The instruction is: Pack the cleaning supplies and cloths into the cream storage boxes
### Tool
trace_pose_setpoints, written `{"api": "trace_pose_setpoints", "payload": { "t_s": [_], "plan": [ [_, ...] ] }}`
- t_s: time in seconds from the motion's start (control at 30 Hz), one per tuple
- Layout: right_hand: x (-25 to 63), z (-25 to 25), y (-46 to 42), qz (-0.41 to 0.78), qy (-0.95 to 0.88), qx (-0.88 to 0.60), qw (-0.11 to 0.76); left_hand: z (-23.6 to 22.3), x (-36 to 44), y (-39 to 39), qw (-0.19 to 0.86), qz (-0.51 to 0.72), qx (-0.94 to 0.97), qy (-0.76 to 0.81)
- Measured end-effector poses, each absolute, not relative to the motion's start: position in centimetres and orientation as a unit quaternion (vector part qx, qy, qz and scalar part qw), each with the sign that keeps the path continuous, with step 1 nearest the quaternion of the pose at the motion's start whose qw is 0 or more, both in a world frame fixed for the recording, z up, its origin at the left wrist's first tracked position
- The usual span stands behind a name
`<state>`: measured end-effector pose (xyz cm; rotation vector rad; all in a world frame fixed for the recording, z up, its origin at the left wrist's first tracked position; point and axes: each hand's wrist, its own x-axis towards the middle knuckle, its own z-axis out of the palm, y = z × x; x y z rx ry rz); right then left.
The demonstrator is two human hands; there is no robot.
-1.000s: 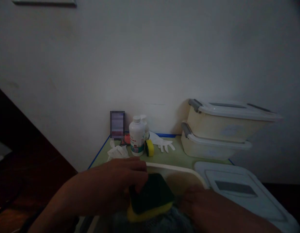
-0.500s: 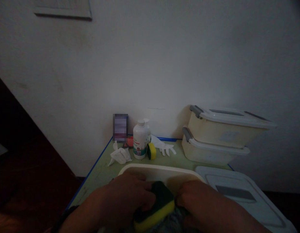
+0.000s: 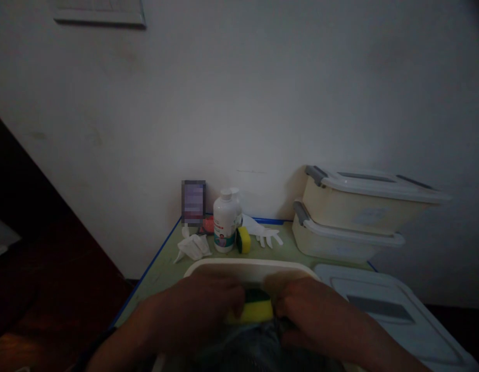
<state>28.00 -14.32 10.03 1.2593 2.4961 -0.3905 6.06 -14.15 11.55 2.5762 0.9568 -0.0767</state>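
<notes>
Because the green-and-yellow block sponge (image 3: 258, 311) lay inside the cream plastic tub (image 3: 250, 264), the left hand (image 3: 200, 310) pinched it from above, presumably for control over the dark bluish cloth (image 3: 247, 349); the right hand (image 3: 312, 310) curled alongside, its grip unclear.

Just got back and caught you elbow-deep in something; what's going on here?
The left hand holds a green-and-yellow sponge inside an open cream bin, above some dark, blurred material. The right hand is beside the sponge. A second sponge stands by the white bottle on the table.
</notes>
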Motion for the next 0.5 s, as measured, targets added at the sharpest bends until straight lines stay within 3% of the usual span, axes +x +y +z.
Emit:
{"api": "trace_pose_setpoints", "payload": {
  "t_s": [0.33, 0.5],
  "plan": [
    [28.1, 9.8, -14.5, -0.121, 0.879, 0.437, 0.148, 10.5, 6.2, -13.4, 0.157, -0.017, 0.922, 0.353],
    [27.8, 9.9, -14.6, -0.139, 0.866, 0.459, 0.141, 11.0, 6.2, -13.8, 0.192, -0.005, 0.918, 0.347]
  ]
}}
